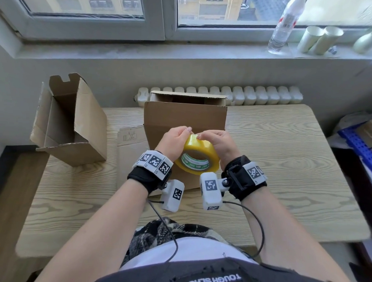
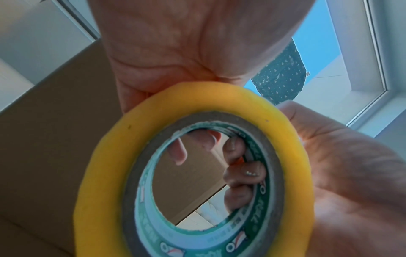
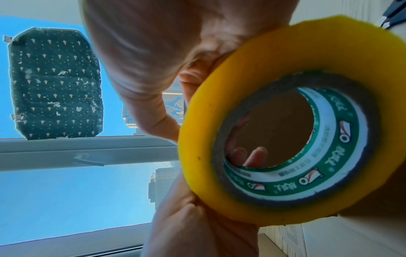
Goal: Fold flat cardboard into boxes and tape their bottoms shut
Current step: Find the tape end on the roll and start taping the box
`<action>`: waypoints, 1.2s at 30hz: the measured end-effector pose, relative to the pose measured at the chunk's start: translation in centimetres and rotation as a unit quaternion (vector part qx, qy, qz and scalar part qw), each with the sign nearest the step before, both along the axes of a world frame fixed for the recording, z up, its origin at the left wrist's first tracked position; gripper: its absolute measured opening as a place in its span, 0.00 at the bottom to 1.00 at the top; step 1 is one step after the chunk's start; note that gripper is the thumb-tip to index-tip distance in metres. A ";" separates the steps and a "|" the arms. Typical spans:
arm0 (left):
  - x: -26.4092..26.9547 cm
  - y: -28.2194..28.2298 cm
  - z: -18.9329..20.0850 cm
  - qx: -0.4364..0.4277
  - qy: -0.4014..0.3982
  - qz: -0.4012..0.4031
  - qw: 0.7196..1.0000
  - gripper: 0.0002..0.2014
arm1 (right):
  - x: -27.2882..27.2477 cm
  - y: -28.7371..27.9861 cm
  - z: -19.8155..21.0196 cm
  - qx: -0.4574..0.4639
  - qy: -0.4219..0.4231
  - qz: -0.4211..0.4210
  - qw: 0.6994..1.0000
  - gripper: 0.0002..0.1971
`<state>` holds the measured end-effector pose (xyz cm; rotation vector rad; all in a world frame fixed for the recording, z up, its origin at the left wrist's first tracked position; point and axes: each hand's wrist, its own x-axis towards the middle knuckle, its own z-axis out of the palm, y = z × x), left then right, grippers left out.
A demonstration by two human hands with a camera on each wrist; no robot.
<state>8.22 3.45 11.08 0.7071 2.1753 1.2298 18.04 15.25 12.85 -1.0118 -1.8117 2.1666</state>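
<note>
Tape roll (image 1: pixel 198 156) above the box (image 1: pixel 185 117): light, stiff, slick (free end fiddly). Clamped by left hand (image 1: pixel 174 143) and right hand (image 1: pixel 218 145), thumbs picking on top.

A pale wood-grain table (image 1: pixel 275 166) fills the middle of the room. Beyond its far edge a white ribbed radiator (image 1: pixel 257 96) runs along the wall under the window (image 1: pixel 86 2). On the sill at far right, a clear plastic bottle (image 1: pixel 284 25) leans, two paper cups (image 1: pixel 319 39) lie tipped just beside it, and a pale vase (image 1: pixel 365 43) sits further right. At the right edge there's a blue perforated rack (image 1: pixel 359 146).
</note>
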 end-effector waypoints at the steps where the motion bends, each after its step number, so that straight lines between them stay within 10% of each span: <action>1: 0.1 0.0 0.1 0.002 0.002 -0.003 1.000 0.18 | 0.0 0.0 0.1 0.000 -0.002 0.000 1.000 0.06; 36: 1.5 0.6 1.3 -0.035 0.061 0.008 0.998 0.17 | 0.7 1.0 0.4 0.006 -0.026 0.010 1.000 0.22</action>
